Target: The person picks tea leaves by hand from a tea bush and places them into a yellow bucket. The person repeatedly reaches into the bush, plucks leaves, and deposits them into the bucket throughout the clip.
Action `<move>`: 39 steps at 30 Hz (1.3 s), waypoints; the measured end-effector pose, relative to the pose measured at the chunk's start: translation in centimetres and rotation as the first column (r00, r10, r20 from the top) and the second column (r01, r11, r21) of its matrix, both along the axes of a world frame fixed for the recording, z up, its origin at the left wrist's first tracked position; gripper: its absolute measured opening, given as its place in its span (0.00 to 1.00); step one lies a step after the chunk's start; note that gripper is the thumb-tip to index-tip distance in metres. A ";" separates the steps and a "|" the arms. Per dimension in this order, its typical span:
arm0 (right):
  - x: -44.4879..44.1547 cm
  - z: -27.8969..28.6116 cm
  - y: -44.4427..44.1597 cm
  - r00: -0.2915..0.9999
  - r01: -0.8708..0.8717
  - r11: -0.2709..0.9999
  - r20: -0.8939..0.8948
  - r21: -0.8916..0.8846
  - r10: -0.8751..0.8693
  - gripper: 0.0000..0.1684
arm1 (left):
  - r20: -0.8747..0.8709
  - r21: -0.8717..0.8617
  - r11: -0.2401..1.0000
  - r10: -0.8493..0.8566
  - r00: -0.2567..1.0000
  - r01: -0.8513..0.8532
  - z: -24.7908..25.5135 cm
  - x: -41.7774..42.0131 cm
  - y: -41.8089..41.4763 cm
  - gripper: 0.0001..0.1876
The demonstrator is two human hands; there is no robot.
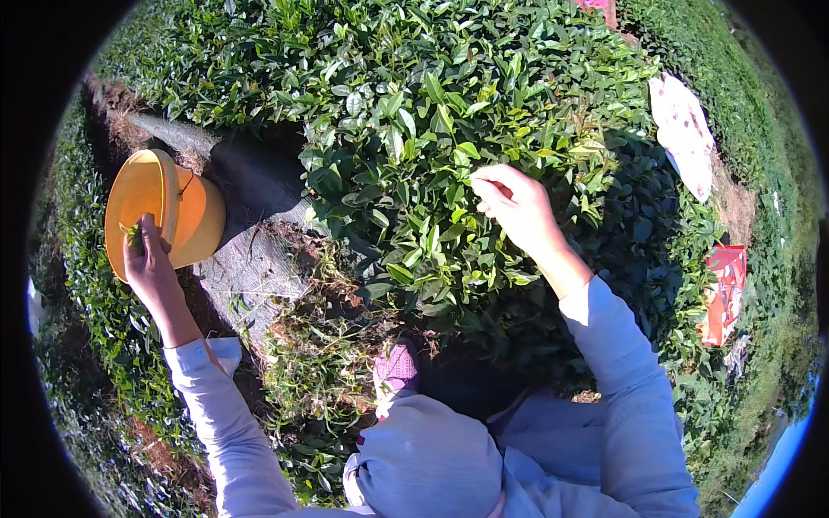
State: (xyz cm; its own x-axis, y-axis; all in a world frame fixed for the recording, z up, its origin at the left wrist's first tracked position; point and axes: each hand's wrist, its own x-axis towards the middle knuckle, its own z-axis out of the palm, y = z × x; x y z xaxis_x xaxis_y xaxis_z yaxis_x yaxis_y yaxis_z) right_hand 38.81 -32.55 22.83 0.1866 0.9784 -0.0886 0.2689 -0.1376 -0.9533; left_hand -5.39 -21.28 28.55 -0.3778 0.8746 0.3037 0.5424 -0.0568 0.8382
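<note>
My left hand point(150, 262) holds a small bunch of picked green leaves point(132, 234) in front of the mouth of a yellow plastic bucket point(202, 220). The bucket leans with its opening towards the left, and its wire handle shows on the side. Over a dense tea bush point(414, 155), my right hand point(515, 201) has its thumb and forefinger pinched at a bright young tea shoot point(461, 177). The palm and the other fingers of that hand are partly turned from view.
Grey ground-cover fabric point(252, 285) and weeds point(317, 369) lie between the rows. On the right, a white patterned sack point(683, 133) and a red printed bag point(724, 294) rest by the bushes. My shoe point(396, 366) is below the bush.
</note>
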 end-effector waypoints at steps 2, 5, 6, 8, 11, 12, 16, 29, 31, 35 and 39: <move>-1.9 0.2 2.8 0.981 -0.066 0.991 0.189 0.115 0.043 0.07 | -0.367 -0.101 0.979 0.131 0.921 -0.179 0.0 -8.7 4.5 0.18; -6.6 -2.2 7.9 0.900 -0.186 0.929 0.436 0.321 0.030 0.06 | -0.925 -0.010 0.971 0.081 0.371 -0.238 -0.7 -30.7 9.9 0.25; -7.7 -2.8 8.8 0.856 -0.187 0.962 0.513 0.198 0.061 0.08 | -0.928 -0.116 0.925 0.029 0.372 -0.362 -1.3 -32.3 9.8 0.29; -7.2 -3.2 9.3 0.806 -0.141 0.989 0.575 -0.044 0.140 0.13 | -0.887 -0.140 0.920 0.047 0.459 -0.366 -3.6 -22.5 8.0 0.24; -5.8 -3.5 8.9 0.807 -0.116 0.989 0.589 0.095 0.038 0.13 | -0.674 -0.034 0.999 -0.014 0.739 -0.012 -1.5 -5.7 1.6 0.17; -6.0 -3.8 8.8 0.822 -0.123 0.985 0.568 0.119 0.034 0.12 | -0.574 -0.074 0.995 -0.096 0.813 0.065 -1.6 -1.9 -1.2 0.15; -6.5 -5.0 9.0 0.993 -0.118 0.972 0.006 -0.203 0.122 0.09 | -0.150 -0.276 0.878 -0.440 0.885 0.390 -5.3 8.6 -9.7 0.11; 3.0 8.5 -2.7 0.867 -0.404 0.744 -0.482 -0.531 0.127 0.07 | -0.315 -0.080 0.506 -0.831 0.460 0.859 -6.7 20.4 -10.7 0.18; 4.5 9.2 -5.0 0.902 -0.393 0.644 -0.413 -0.656 0.130 0.09 | -0.356 -0.270 0.453 -0.867 0.349 0.850 -8.4 19.7 -11.9 0.20; 5.9 7.5 -9.6 0.878 -0.455 0.507 -0.273 -0.732 0.394 0.11 | -0.112 -0.713 0.220 -0.973 0.202 0.666 -11.3 15.5 -16.1 0.18; 4.8 1.3 -12.2 0.731 -0.464 0.868 0.478 -0.174 0.487 0.16 | 0.233 -0.828 -0.189 -0.972 0.016 0.527 -10.7 11.5 -17.7 0.17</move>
